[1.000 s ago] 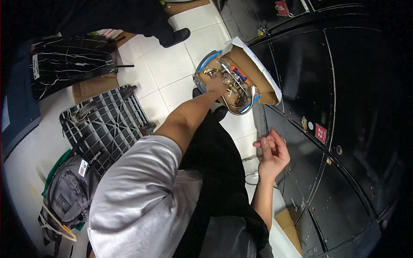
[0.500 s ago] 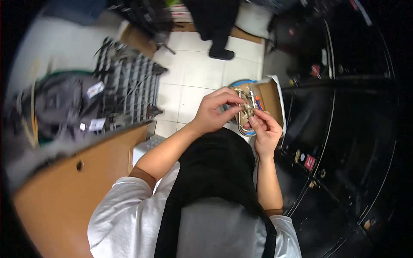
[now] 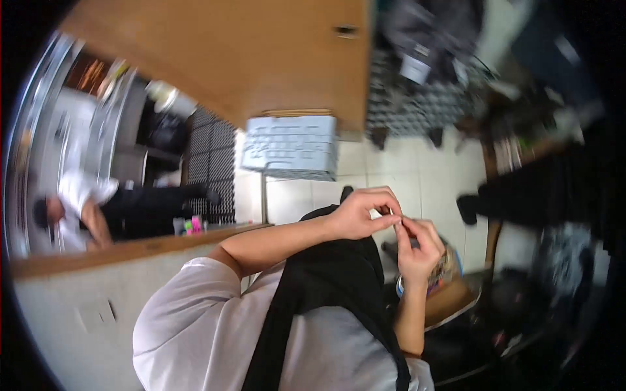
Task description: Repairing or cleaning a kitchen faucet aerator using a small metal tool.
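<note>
My left hand (image 3: pixel 362 214) and my right hand (image 3: pixel 420 249) meet in front of my dark apron (image 3: pixel 326 274). Both are closed, with thumbs and forefingers pinched together. Between the fingertips is something small; motion and the fingers themselves keep me from telling its kind. Below and partly behind my right hand and wrist is an open cardboard box (image 3: pixel 450 304) with mixed small items, blurred, inside it.
Ahead, a wooden door (image 3: pixel 261 58) stands over a pale grey crate-like block (image 3: pixel 290 146) on the tiled floor (image 3: pixel 398 166). At left, a person in a white shirt (image 3: pixel 88 195) is beyond a wood-edged partition (image 3: pixel 150 246). Someone's dark shoe (image 3: pixel 467 209) shows at right.
My view has turned left, bringing the door, grey block and another person into sight. My hands have moved away from over the box and now pinch together at the fingertips.
</note>
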The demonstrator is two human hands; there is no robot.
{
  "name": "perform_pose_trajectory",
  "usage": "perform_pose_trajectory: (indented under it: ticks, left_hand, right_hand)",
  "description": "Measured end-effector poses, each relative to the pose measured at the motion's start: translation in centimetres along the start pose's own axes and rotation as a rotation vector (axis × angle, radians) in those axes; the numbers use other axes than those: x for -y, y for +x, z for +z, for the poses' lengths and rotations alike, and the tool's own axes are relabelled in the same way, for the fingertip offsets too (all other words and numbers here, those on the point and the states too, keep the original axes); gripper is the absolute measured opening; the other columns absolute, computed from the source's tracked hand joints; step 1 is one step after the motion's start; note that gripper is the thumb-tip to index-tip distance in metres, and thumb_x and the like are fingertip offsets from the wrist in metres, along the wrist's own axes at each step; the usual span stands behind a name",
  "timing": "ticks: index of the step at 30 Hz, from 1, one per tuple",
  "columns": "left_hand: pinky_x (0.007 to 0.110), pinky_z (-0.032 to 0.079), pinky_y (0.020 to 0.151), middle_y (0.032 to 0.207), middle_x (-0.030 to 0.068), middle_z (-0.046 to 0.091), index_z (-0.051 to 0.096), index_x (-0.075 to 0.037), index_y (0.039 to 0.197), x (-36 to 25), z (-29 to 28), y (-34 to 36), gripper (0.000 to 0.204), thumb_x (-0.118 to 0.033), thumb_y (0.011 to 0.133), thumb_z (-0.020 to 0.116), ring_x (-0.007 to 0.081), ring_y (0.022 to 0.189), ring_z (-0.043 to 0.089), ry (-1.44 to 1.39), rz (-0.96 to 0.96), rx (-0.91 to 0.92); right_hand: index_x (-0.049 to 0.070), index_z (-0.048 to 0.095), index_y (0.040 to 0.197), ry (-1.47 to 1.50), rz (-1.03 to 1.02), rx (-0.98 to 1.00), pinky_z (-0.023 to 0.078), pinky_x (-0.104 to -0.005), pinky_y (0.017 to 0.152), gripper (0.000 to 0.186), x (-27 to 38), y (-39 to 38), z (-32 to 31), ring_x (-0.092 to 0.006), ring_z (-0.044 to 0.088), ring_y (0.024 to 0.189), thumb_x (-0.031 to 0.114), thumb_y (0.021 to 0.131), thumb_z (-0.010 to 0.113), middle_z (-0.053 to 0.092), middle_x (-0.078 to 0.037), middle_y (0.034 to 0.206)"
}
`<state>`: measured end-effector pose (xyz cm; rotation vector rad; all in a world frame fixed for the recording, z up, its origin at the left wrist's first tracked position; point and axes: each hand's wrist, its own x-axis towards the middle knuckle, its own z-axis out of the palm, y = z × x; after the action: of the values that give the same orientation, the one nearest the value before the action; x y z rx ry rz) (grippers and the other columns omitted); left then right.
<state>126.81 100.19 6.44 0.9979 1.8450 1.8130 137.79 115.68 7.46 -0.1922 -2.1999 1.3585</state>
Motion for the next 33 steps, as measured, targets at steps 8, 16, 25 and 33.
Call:
perform_pose_trajectory:
  ticks: [8, 16, 25, 33]
  left_hand:
    - [0.027, 0.052, 0.079, 0.093, 0.0031, 0.073, 0.074, -0.001, 0.098, 1.8, -15.6, -11.9, 0.015, -0.016, 0.095, 0.076, 0.0086, 0.087, 0.065, -0.251, -0.352, -0.353]
    - [0.044, 0.05, 0.1, 0.117, 0.0161, 0.07, 0.071, -0.003, 0.116, 2.9, -32.1, -27.5, 0.048, -0.04, 0.087, 0.079, 0.0321, 0.112, 0.064, 0.717, -0.866, -0.806]
    - [0.061, 0.024, 0.119, 0.141, 0.0256, 0.054, 0.066, -0.004, 0.128, 0.0, -36.4, -41.0, 0.064, -0.047, 0.082, 0.079, 0.0474, 0.137, 0.042, 1.128, -1.634, -1.186]
    - [0.061, 0.017, 0.123, 0.147, 0.0196, 0.053, 0.064, -0.008, 0.135, 1.0, -37.2, -41.4, 0.068, -0.049, 0.083, 0.078, 0.0399, 0.14, 0.044, 0.651, -1.716, -1.251]
  right_hand:
    - [0.001, 0.079, 0.096, -0.04, -0.355, 0.496, 0.053, -0.0272, 0.061, 0.019, 3.5, 4.2, 17.4, -0.0168, 0.066, 0.067, -0.004, 0.079, 0.084, 0.07, -0.009, 0.081]
    - [-0.004, 0.075, 0.099, 0.716, 0.369, 0.904, 0.053, -0.0288, 0.06, 0.011, 9.2, 8.7, 40.5, -0.0154, 0.064, 0.065, -0.003, 0.088, 0.076, 0.069, -0.009, 0.087]
    - [0.004, 0.072, 0.108, 1.344, 0.576, 1.335, 0.057, -0.0339, 0.064, 0.012, 16.6, 12.3, 61.4, -0.0172, 0.066, 0.069, 0.006, 0.097, 0.07, 0.067, -0.01, 0.092]
    - [0.009, 0.068, 0.116, 1.464, 0.857, 1.706, 0.054, -0.0329, 0.06, 0.017, 24.2, 11.9, 76.8, -0.0158, 0.062, 0.066, 0.017, 0.105, 0.06, 0.065, -0.009, 0.093]
